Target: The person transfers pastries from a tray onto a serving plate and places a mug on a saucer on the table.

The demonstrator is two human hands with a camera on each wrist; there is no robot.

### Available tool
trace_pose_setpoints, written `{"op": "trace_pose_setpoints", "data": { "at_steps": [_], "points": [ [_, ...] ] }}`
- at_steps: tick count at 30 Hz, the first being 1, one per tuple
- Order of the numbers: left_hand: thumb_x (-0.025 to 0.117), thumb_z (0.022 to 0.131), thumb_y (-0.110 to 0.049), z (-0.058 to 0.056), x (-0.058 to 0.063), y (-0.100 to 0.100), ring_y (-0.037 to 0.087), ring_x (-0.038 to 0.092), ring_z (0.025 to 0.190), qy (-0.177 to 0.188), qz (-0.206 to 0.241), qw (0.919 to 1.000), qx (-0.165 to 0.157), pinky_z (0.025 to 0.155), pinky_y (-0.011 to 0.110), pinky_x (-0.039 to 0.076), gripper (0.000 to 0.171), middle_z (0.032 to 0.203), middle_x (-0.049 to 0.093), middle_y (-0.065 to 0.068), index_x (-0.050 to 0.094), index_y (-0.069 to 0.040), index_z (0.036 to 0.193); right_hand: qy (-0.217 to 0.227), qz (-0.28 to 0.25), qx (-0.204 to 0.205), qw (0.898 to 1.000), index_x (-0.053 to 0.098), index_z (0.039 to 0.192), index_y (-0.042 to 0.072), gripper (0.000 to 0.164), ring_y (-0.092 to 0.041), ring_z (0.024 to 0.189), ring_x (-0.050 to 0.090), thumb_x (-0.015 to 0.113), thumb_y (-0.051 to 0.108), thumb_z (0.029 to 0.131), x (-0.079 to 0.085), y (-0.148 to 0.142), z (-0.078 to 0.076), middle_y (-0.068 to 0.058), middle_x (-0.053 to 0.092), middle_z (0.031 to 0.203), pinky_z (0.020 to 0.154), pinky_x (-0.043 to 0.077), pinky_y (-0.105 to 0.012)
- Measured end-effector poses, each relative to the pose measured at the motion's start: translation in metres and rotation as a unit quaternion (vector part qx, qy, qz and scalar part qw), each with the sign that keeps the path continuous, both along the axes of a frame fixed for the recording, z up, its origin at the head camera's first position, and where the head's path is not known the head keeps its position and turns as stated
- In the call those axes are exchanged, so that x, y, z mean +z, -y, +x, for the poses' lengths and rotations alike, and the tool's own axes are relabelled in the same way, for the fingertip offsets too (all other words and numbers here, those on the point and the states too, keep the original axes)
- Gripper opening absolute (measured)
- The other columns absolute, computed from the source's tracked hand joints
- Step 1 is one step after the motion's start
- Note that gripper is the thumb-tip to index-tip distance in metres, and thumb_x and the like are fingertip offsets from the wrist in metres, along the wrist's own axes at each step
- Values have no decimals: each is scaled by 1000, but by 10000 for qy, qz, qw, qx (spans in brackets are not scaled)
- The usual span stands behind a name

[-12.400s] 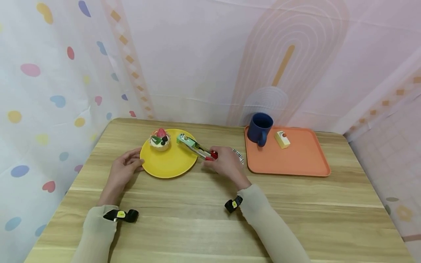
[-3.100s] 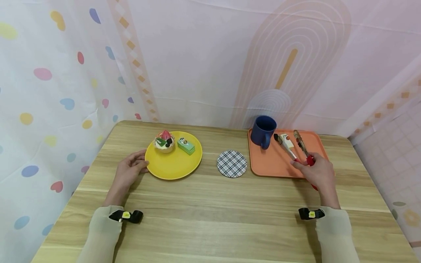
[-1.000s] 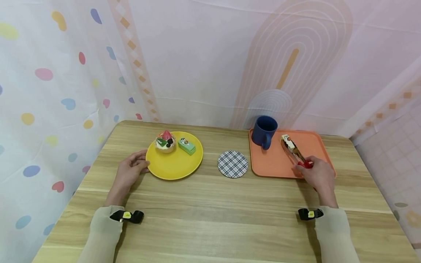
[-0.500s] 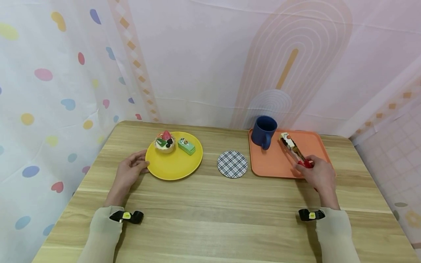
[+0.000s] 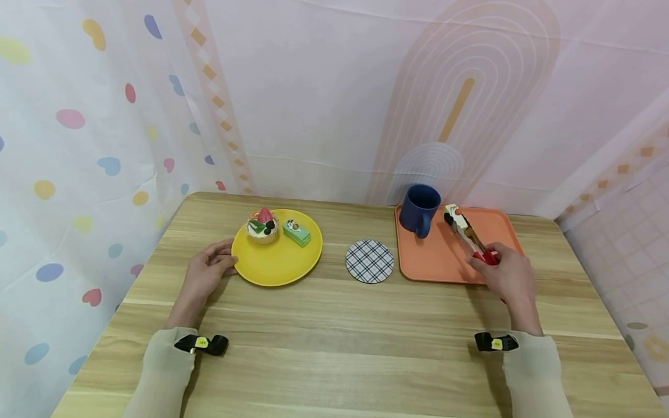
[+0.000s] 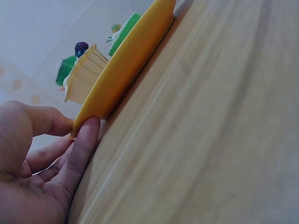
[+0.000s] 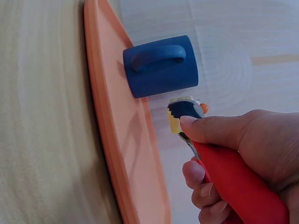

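My right hand (image 5: 508, 277) grips red-handled tongs (image 5: 485, 255) over the orange tray (image 5: 436, 268). Between the tong tips is a pale yellow cake slice (image 5: 455, 216) with an orange ball on top. In the right wrist view that cake slice (image 7: 174, 122) hangs clear of the tray, near the blue mug (image 7: 163, 67). At the left, the fingers and thumb of my left hand (image 5: 206, 268) pinch the rim of a yellow plate (image 5: 272, 270). A fruit tart (image 5: 262, 227) and a green cake slice (image 5: 297, 232) sit on the plate.
The blue mug stands on the tray's back left corner, handle toward me. A round checked coaster (image 5: 369, 261) lies between plate and tray on the wooden table (image 5: 334, 348). A patterned curtain (image 5: 313, 104) hangs right behind the table.
The tongs carried the green cake slice over the plate earlier; it now lies there. They then moved to the tray, closed around the yellow cake slice and raised it. My left hand stayed at the plate.
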State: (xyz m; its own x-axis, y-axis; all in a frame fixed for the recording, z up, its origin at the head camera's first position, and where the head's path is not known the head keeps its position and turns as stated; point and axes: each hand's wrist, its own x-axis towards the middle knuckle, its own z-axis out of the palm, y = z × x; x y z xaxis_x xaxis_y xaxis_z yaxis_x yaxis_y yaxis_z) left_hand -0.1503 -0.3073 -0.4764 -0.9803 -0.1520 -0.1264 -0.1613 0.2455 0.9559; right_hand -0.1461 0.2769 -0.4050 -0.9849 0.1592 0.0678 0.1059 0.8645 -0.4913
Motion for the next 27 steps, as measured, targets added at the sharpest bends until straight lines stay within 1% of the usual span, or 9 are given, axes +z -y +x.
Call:
{"op": "trace_pose_setpoints", "data": {
  "at_steps": [5, 11, 16, 23, 27],
  "points": [
    [59, 104, -12, 0, 0, 0, -5, 62, 93, 14, -18, 10000, 13, 81, 17, 63, 54, 125, 54, 4, 44, -6, 155, -119, 29, 28, 9999, 66, 123, -1, 52, -24, 66, 54, 74, 41, 93, 5, 1, 2, -16, 68, 84, 49, 38, -28],
    [59, 104, -12, 0, -1, 0, -4, 62, 93, 16, -21, 10000, 4, 82, 17, 63, 54, 128, 54, 8, 43, -6, 155, -206, 101, 29, 9997, 66, 123, -1, 52, -25, 65, 56, 74, 41, 93, 11, 4, 4, -17, 68, 83, 49, 37, -28],
    [58, 104, -11, -1, -2, 1, -4, 62, 93, 27, -43, 10000, -5, 82, 17, 63, 54, 129, 53, 9, 43, -5, 156, -243, 118, 49, 9996, 65, 125, -1, 55, -26, 67, 58, 74, 43, 93, 14, 6, 6, -19, 69, 88, 50, 39, -27],
    [58, 104, -11, -2, -3, 1, -5, 62, 93, 24, -48, 10000, -7, 82, 18, 63, 54, 129, 53, 9, 43, -6, 156, -238, 50, 28, 9997, 64, 129, 0, 62, -31, 76, 62, 71, 50, 93, 20, 9, 8, -27, 70, 106, 53, 41, -26],
    [59, 104, -12, 0, -1, 0, -4, 62, 93, 24, -86, 10000, 11, 82, 18, 63, 54, 127, 54, 8, 44, -7, 155, -236, 50, -3, 9997, 63, 131, 0, 63, -33, 78, 64, 72, 49, 93, 24, 10, 10, -28, 70, 110, 54, 41, -26]
  ]
}}
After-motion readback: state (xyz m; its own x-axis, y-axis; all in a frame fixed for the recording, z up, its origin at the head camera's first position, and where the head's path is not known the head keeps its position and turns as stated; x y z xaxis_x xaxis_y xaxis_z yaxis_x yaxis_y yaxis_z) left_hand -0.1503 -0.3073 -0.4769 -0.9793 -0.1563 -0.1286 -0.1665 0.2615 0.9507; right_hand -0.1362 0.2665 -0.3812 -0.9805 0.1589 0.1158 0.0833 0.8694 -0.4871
